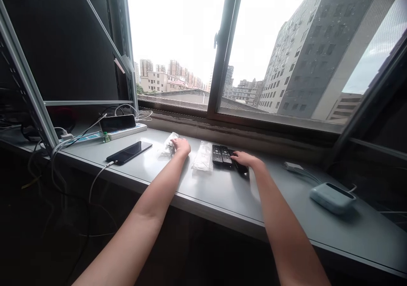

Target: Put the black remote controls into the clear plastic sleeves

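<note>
My left hand (181, 146) rests with curled fingers on a crumpled clear plastic bag (168, 147) on the grey windowsill desk (222, 188). My right hand (244, 159) lies on a black remote control (240, 167), its fingers over the remote's near end. Two more black remotes (221, 154) lie side by side just left of that hand. A flat clear plastic bag (203, 157) lies between my two hands, untouched.
A black phone (129, 152) on a white cable lies at the left, with a power strip (111, 134) and another phone (117, 122) behind it. A pale blue box (332, 197) sits at the right. A metal shelf frame (28, 95) stands left; the window frame (224, 44) runs behind.
</note>
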The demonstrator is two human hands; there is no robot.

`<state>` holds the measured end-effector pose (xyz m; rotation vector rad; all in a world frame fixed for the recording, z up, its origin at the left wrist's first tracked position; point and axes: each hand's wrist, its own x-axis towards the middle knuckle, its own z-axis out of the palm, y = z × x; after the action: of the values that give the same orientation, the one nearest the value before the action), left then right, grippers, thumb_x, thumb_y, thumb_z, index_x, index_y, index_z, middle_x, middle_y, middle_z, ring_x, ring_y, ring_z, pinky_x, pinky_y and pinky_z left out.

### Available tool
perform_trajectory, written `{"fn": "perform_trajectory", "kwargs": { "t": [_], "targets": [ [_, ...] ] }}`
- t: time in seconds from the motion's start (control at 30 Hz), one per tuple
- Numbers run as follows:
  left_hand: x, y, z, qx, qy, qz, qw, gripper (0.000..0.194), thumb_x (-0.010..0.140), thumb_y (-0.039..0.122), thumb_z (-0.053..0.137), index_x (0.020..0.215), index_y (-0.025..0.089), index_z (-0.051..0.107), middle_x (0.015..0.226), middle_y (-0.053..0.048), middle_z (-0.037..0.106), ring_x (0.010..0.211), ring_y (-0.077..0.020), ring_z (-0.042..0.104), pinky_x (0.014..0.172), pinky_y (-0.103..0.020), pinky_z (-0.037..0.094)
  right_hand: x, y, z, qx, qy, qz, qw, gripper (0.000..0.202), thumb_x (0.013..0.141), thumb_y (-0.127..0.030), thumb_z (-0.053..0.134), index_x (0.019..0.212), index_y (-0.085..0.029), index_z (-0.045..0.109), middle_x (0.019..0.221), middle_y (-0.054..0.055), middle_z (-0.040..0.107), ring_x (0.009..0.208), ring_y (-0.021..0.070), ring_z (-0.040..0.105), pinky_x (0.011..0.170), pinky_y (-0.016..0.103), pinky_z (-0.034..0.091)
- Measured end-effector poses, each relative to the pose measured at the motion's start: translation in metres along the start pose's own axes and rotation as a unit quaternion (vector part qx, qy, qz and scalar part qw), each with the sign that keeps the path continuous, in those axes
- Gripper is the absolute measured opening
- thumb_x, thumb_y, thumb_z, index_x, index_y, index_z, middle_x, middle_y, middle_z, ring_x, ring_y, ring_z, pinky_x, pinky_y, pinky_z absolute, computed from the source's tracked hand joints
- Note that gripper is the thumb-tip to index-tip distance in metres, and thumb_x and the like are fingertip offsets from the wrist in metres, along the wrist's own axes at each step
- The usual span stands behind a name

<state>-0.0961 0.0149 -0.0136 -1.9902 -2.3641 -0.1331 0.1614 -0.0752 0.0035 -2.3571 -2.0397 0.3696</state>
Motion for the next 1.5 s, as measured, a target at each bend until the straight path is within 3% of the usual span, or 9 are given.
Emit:
{"fn": "perform_trajectory", "kwargs": {
  "t": [0.23,0.33,0.47,0.6,0.73,0.87,1.1,1.37,1.5],
  "targets": [
    [0.002,-0.007,-0.006,0.003,0.052,0.050,0.997,0.047,0.088,0.018,0.048,0.132,0.014,0.063,0.139,-0.020,0.057,0.134,-0.0299,0.044,0.108,-0.043,0.032,0.003,0.001,0.001,0.002,0.005,-0.003,1.000,0.058,0.101,-0.046,0.034,0.153,-0.021,0.041,0.158,0.012,0.041,0.142,0.0287,0.042,0.114,0.041,0.035],
    [0.006,-0.011,-0.005,-0.015,0.077,0.006,0.997,0.052,0.089,0.023,0.050,0.141,0.018,0.055,0.147,-0.019,0.050,0.140,-0.0325,0.038,0.112,-0.052,0.028,0.005,0.002,0.002,0.004,0.008,-0.004,1.000,0.059,0.101,-0.046,0.034,0.153,-0.020,0.041,0.158,0.012,0.041,0.142,0.0291,0.043,0.114,0.042,0.035],
    [0.011,-0.015,-0.002,-0.065,0.011,-0.075,0.995,0.067,0.086,0.024,0.053,0.152,0.014,0.041,0.158,-0.026,0.033,0.145,-0.0418,0.030,0.108,-0.064,0.030,0.005,0.002,0.003,0.006,0.007,-0.006,1.000,0.058,0.101,-0.045,0.035,0.152,-0.020,0.041,0.158,0.012,0.041,0.142,0.0291,0.042,0.114,0.042,0.035],
    [0.014,-0.016,-0.004,-0.107,0.000,-0.080,0.991,0.064,0.086,0.018,0.048,0.149,0.006,0.043,0.154,-0.029,0.038,0.142,-0.0369,0.038,0.105,-0.053,0.039,0.005,0.002,0.003,0.010,0.006,-0.007,1.000,0.058,0.100,-0.045,0.035,0.152,-0.020,0.043,0.158,0.012,0.041,0.141,0.0298,0.043,0.113,0.042,0.036],
    [0.014,-0.018,-0.007,-0.141,0.017,-0.028,0.989,0.051,0.086,0.019,0.049,0.136,0.017,0.058,0.148,-0.019,0.049,0.138,-0.0324,0.042,0.104,-0.045,0.042,0.006,0.002,0.004,0.012,0.007,-0.001,1.000,0.058,0.100,-0.047,0.035,0.152,-0.021,0.042,0.158,0.012,0.040,0.141,0.0302,0.043,0.113,0.041,0.036],
    [0.012,-0.020,-0.007,-0.162,0.033,-0.035,0.986,0.050,0.090,0.021,0.049,0.140,0.019,0.052,0.149,-0.018,0.047,0.139,-0.0289,0.042,0.103,-0.040,0.042,0.007,0.003,0.004,0.013,0.007,0.000,1.000,0.058,0.100,-0.046,0.035,0.152,-0.022,0.042,0.158,0.011,0.041,0.141,0.0296,0.044,0.113,0.040,0.037],
    [0.010,-0.028,-0.013,-0.151,0.022,-0.091,0.984,0.082,0.088,0.052,0.061,0.151,0.008,0.032,0.144,-0.028,0.049,0.133,-0.0342,0.050,0.103,-0.041,0.042,0.007,0.003,0.005,0.009,0.011,-0.004,1.000,0.057,0.101,-0.046,0.035,0.151,-0.021,0.044,0.157,0.012,0.042,0.141,0.0298,0.043,0.114,0.041,0.036],
    [0.008,-0.029,-0.020,-0.181,-0.010,-0.054,0.982,0.111,0.080,0.051,0.073,0.161,0.010,0.008,0.144,-0.025,0.053,0.135,-0.0325,0.050,0.102,-0.035,0.046,0.005,0.001,0.004,0.005,0.010,0.000,1.000,0.056,0.102,-0.045,0.035,0.151,-0.021,0.044,0.157,0.012,0.042,0.141,0.0293,0.043,0.114,0.039,0.036],
    [0.009,-0.030,-0.022,-0.209,-0.024,-0.075,0.975,0.105,0.081,0.046,0.074,0.160,0.009,0.016,0.146,-0.023,0.052,0.135,-0.0278,0.052,0.103,-0.033,0.045,0.006,0.001,0.005,0.003,0.011,0.002,1.000,0.055,0.102,-0.044,0.034,0.151,-0.021,0.044,0.157,0.012,0.043,0.141,0.0292,0.044,0.113,0.039,0.036]
  ]
}}
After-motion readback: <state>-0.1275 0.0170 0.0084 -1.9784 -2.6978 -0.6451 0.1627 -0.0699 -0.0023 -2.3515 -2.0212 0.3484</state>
